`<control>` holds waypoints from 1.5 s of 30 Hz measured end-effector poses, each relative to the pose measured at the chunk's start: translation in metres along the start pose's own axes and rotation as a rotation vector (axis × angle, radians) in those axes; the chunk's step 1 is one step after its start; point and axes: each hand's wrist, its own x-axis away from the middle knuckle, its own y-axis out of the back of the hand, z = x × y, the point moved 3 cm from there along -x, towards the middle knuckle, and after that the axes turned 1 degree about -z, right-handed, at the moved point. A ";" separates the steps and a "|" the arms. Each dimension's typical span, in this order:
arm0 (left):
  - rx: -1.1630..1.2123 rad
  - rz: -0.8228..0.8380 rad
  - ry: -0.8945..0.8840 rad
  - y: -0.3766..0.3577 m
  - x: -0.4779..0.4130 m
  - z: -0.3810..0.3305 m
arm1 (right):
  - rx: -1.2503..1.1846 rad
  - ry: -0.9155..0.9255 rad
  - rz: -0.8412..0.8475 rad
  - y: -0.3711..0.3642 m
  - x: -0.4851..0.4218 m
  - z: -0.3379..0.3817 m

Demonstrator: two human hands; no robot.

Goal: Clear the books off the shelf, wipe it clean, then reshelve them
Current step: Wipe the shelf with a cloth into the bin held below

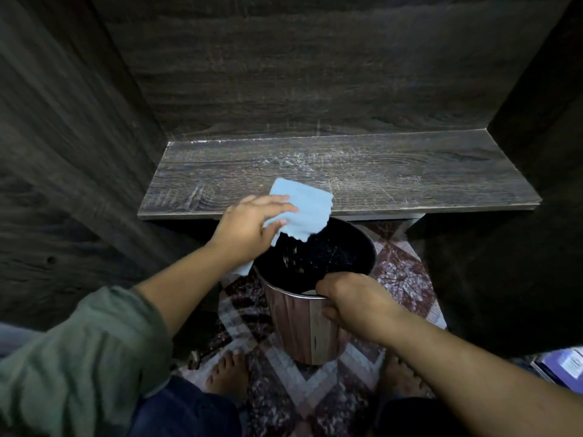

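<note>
Your left hand (249,230) pinches a blue cloth (307,205), wiping the shelf (410,181) over the wastebasket (296,326) your right hand (350,305) grips; reach twelve-o'clock dust (290,159) next.

Dim, with light falling on the shelf (340,175) board, dark vignetted corners, wide-angle bending, slight softness.

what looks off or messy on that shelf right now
The shelf carries pale dust streaks and specks, thickest mid-board and along the back edge. The left hand holds the blue cloth at its front edge while the right hand grips the bin just below. Nothing looks broken.
</note>
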 end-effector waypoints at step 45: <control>0.073 -0.252 0.346 0.050 0.006 -0.011 | -0.003 0.013 -0.054 0.003 -0.007 0.002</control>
